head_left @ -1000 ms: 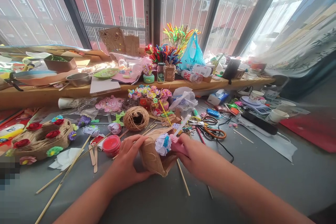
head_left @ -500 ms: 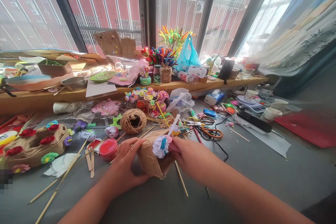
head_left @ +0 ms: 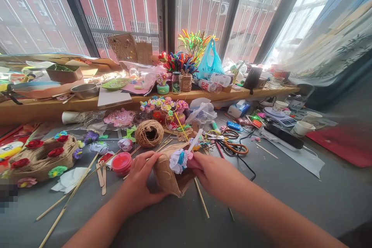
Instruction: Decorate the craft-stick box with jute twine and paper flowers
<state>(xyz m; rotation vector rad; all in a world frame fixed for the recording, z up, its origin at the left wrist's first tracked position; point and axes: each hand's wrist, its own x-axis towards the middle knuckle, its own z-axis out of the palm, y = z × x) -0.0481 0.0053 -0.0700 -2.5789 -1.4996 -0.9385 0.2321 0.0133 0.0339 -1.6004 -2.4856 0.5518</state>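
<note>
My left hand (head_left: 142,182) is closed around the left side of a small brown cardboard box (head_left: 166,174), tilted with its open side towards the lower right. At the box's upper edge my right hand (head_left: 207,168) pinches a crumpled white and blue paper flower (head_left: 178,161). A pale translucent stick (head_left: 195,140) juts up beside these fingers; its lower end is hidden. Something pink shows at the fingertips, too covered to name. Just beyond the box lies a ball of brown twine (head_left: 149,133). A round red-lidded tub (head_left: 121,163) stands near my left hand.
Scissors (head_left: 232,143) and a black cable lie to the right, near a kitchen scale (head_left: 280,117). On the left are a twine-covered ring with flowers (head_left: 43,157), wooden sticks (head_left: 68,201) and white paper pieces (head_left: 71,179). Pipe cleaners (head_left: 180,62) stand on the windowsill ledge.
The whole view has shifted slightly, so the table things sit a little further right. Both hands keep their grip, and the paper flower stays at the box's edge.
</note>
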